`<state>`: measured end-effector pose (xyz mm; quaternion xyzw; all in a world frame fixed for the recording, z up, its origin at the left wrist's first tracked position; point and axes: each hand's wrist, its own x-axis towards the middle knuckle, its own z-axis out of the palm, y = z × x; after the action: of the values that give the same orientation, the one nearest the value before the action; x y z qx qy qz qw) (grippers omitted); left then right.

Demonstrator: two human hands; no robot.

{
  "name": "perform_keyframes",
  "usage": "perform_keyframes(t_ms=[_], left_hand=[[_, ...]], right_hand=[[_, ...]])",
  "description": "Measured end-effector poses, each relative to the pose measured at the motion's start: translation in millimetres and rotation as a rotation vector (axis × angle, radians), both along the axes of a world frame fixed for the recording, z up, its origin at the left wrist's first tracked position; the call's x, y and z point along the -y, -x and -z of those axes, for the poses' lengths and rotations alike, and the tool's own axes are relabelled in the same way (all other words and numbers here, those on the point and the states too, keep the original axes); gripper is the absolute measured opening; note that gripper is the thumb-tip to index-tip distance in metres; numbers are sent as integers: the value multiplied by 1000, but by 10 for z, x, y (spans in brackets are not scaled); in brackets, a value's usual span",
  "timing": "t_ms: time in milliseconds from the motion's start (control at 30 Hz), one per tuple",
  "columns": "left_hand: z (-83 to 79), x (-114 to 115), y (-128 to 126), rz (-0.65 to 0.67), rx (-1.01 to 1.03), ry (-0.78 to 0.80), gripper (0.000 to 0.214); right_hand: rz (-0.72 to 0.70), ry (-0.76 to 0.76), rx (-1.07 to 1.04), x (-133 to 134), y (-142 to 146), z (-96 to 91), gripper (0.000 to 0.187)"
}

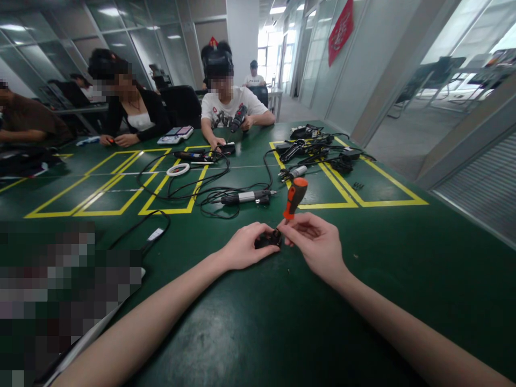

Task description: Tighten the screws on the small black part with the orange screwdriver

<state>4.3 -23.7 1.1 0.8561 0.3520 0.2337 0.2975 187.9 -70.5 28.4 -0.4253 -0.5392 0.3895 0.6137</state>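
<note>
My left hand (pixel 244 246) is closed on a small black part (pixel 266 240) that rests on the green table (pixel 250 322). My right hand (pixel 316 243) pinches the shaft of a screwdriver with an orange and black handle (pixel 295 197). The handle stands up and tilts slightly right, and its tip meets the black part between my two hands. What the black part is cannot be made out.
A soldering iron (pixel 246 198) with tangled black cables lies beyond my hands, inside yellow taped squares (pixel 173 185). More tools and adapters (pixel 314 148) sit at the far right. A white ring (pixel 178 170) lies mid-table. Several people sit along the far side; one holds a black tool (pixel 238 118).
</note>
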Motion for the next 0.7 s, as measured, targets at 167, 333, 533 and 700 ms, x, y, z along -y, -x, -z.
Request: perform_keyframes(t_ms=[167, 333, 533, 700], left_hand=[[-22, 8, 6, 1, -11, 3, 28], [-20, 11, 8, 13, -13, -2, 28], [-24, 21, -1, 9, -4, 7, 25], [-28, 21, -4, 2, -14, 4, 27]], right_hand=[[11, 17, -28, -28, -32, 3, 35], [-76, -18, 24, -7, -55, -11, 24], [-65, 3, 1, 21, -55, -24, 27], [-60, -27, 19, 12, -51, -30, 20]])
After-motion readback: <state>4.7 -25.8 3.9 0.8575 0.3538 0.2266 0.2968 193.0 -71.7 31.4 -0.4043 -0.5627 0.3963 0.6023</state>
